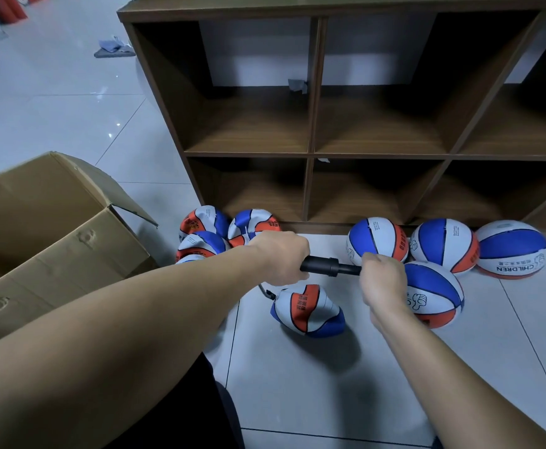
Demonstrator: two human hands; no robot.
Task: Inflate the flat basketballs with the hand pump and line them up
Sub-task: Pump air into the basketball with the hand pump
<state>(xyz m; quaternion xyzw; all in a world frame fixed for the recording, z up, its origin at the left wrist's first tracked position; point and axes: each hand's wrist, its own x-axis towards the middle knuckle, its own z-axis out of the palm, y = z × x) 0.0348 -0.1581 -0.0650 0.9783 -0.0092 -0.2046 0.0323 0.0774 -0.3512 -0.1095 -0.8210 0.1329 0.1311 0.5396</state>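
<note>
A black hand pump (pixel 330 266) lies level between my hands. My left hand (pixel 279 259) grips its barrel and my right hand (pixel 382 280) is closed on its handle end. A thin hose (pixel 265 291) runs down from the pump to a crumpled, part-flat ball (pixel 307 311) on the floor below. Several round blue, white and orange balls lie to the right: three in a row by the shelf base (pixel 377 239) (pixel 443 244) (pixel 510 249), one in front (pixel 433 294). A heap of flat balls (pixel 223 231) sits at the left by the shelf corner.
A brown wooden cubby shelf (pixel 310 153) stands right behind the balls, its compartments open. An open cardboard box (pixel 48 241) stands at the left. The floor is pale glossy tile (pixel 330 384). A cloth (pixel 114 48) lies far back left.
</note>
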